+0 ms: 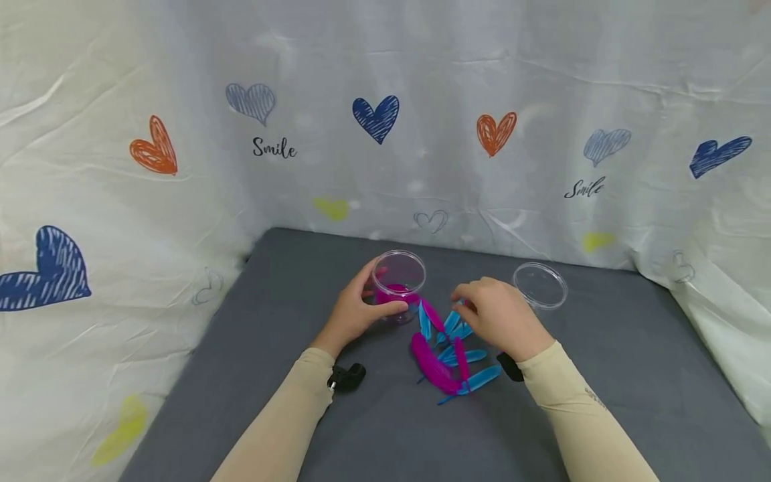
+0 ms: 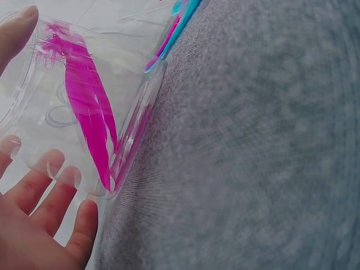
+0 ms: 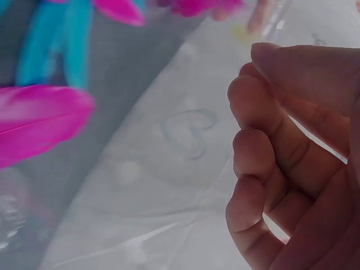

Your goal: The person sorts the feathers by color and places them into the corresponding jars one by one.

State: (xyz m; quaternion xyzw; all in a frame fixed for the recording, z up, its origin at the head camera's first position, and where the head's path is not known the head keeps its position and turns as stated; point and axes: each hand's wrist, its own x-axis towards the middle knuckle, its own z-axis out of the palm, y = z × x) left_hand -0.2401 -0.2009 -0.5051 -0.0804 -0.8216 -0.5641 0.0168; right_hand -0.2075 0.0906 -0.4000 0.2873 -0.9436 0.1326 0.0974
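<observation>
My left hand [image 1: 355, 304] grips a clear plastic jar [image 1: 400, 292] from its left side, thumb in front. Inside the jar, a magenta feather [image 2: 87, 101] leans along the wall in the left wrist view. To the right of the jar lies a loose pile of feathers; a fluffy magenta feather [image 1: 435, 367] curves across it, with a blue feather [image 1: 480, 379] at its near end. Over the pile's right side hovers my right hand [image 1: 496, 314]. Its fingers [image 3: 253, 152] are loosely bent, thumb near the index fingertip, with nothing seen between them.
A round clear plastic lid [image 1: 540, 284] lies behind my right hand. Grey cloth [image 1: 361, 435] covers the table. A white curtain [image 1: 434, 67] printed with hearts hangs along its back and sides.
</observation>
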